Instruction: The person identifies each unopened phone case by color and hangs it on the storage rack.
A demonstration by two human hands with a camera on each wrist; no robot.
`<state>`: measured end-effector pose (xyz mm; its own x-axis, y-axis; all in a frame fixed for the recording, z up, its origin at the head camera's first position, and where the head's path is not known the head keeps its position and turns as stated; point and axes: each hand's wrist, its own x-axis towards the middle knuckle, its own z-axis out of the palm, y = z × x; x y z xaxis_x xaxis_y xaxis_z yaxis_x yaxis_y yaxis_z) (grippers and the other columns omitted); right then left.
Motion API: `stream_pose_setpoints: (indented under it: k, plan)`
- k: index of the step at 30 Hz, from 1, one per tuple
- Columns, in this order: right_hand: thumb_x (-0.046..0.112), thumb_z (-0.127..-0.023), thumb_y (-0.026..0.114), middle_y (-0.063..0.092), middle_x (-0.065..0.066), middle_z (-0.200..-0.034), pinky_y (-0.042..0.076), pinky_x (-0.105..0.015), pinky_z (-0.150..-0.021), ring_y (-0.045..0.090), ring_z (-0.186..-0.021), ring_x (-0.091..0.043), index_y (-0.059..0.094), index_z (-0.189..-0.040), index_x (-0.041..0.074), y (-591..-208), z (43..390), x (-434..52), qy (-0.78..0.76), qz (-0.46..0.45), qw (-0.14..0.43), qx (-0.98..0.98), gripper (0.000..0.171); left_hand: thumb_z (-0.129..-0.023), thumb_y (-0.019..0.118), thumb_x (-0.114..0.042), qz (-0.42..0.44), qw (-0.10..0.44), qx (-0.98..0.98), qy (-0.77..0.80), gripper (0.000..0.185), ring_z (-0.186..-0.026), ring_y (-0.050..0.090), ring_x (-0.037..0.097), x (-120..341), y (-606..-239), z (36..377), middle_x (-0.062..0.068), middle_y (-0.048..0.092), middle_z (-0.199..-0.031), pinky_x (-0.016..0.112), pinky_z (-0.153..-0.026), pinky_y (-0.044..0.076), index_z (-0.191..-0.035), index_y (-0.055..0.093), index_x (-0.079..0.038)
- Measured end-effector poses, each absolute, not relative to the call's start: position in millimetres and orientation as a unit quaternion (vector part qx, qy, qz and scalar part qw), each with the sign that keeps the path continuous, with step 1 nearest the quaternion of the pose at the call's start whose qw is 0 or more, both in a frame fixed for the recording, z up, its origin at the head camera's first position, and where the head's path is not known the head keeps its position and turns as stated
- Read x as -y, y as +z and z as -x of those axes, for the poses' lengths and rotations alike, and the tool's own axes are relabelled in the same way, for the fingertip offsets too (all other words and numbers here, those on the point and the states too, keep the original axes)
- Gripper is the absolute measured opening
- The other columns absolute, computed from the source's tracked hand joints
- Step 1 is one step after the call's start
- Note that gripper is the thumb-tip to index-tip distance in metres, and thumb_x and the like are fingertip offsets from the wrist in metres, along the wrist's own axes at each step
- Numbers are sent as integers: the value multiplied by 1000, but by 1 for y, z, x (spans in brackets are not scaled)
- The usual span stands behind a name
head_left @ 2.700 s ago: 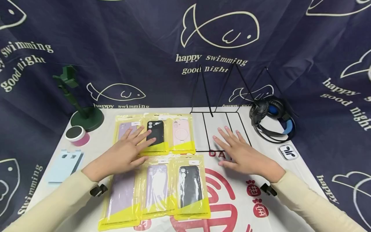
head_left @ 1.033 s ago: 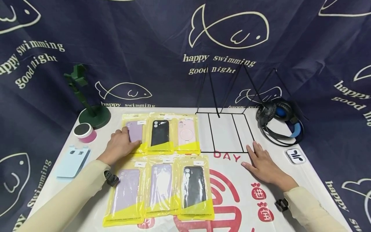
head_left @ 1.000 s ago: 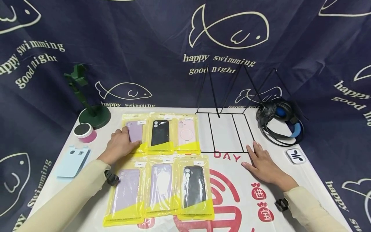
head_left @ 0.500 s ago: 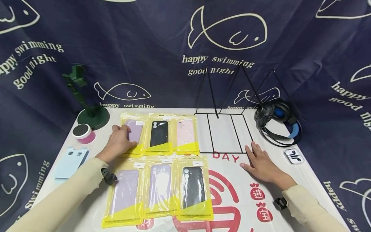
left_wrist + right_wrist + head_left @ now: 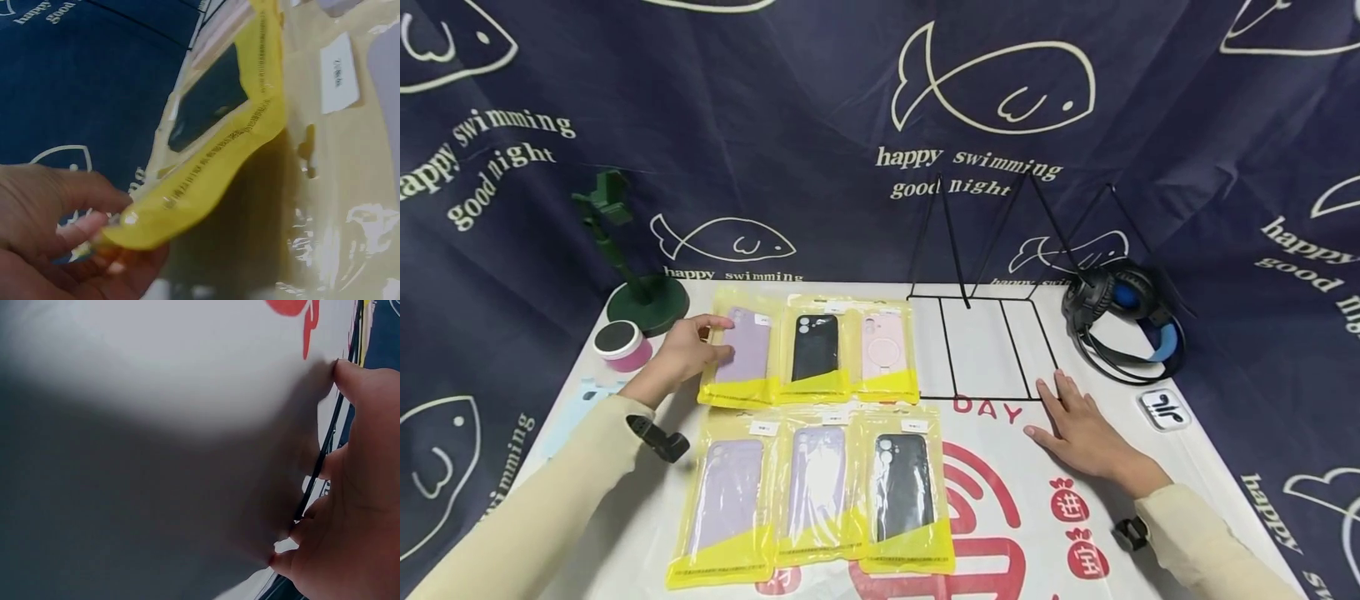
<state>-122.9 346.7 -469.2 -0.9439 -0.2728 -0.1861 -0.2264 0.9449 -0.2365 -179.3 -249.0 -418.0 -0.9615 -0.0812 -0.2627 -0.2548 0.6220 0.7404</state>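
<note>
The purple phone case packet (image 5: 741,358) lies at the back left of the tabletop (image 5: 1000,517), beside a black case packet (image 5: 814,350). The left hand (image 5: 683,354) pinches its left edge, apparently lifting it. The right hand (image 5: 1078,425) rests flat with spread fingers, touching the wire rack (image 5: 985,346).

The white counter (image 5: 1015,500) is holding six yellow phone case bags (image 5: 820,492), a black wire rack (image 5: 985,346), headphones (image 5: 1120,321), a pink tin (image 5: 620,345) and a green stand (image 5: 643,300).
</note>
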Motion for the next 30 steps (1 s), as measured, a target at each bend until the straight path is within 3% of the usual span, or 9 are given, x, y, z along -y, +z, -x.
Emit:
stream_pose_setpoints:
  k: [4,8,13,16,20,24,30]
  plan:
    - [56,-96,55,3,-34,-164,11,-71,-117,9,-151,-52,19,-159,1,-470,121,-349,-109,126,107,-980,91,-80,75,-4,61,21,-900,431,50,-87,48,25,245,-402,172,17,54,-100,18,-63,43,-129,63,-1]
    - [56,-96,56,4,-34,-164,11,-71,-117,9,-151,-51,19,-159,1,-468,119,-351,-112,126,104,-980,91,-80,76,-4,23,-72,-910,407,46,-84,50,23,235,-384,158,17,60,-95,17,-64,39,-125,67,-5]
    - [56,-95,57,5,-33,-164,11,-71,-118,9,-152,-51,20,-159,3,-468,120,-353,-115,123,105,-980,91,-80,75,2,-65,-163,-894,412,44,-80,56,5,214,-371,138,20,71,-98,6,-64,44,-122,69,-7]
    - [56,-94,58,5,-33,-164,11,-70,-118,8,-152,-51,21,-159,4,-468,120,-354,-118,119,106,-980,91,-78,74,8,-133,-184,-877,424,46,-81,54,-3,200,-364,124,17,72,-105,7,-61,49,-121,70,-8]
    - [57,-94,58,6,-32,-164,11,-70,-118,9,-152,-51,23,-159,5,-469,120,-353,-118,118,104,-980,90,-75,73,12,-245,-216,-843,427,49,-83,58,3,179,-357,100,10,71,-106,10,-59,51,-120,71,-8]
    - [58,-94,58,6,-32,-164,11,-71,-117,9,-151,-52,24,-159,6,-470,121,-352,-117,118,103,-981,89,-75,72,8,-345,-237,-805,420,48,-83,60,9,158,-348,80,8,71,-107,12,-65,49,-121,69,-7]
    - [58,-94,57,7,-33,-164,11,-71,-118,11,-151,-52,24,-159,6,-471,123,-350,-114,124,100,-981,89,-74,71,9,-418,-231,-769,425,52,-80,56,9,131,-343,68,7,70,-108,13,-68,48,-123,66,-6]
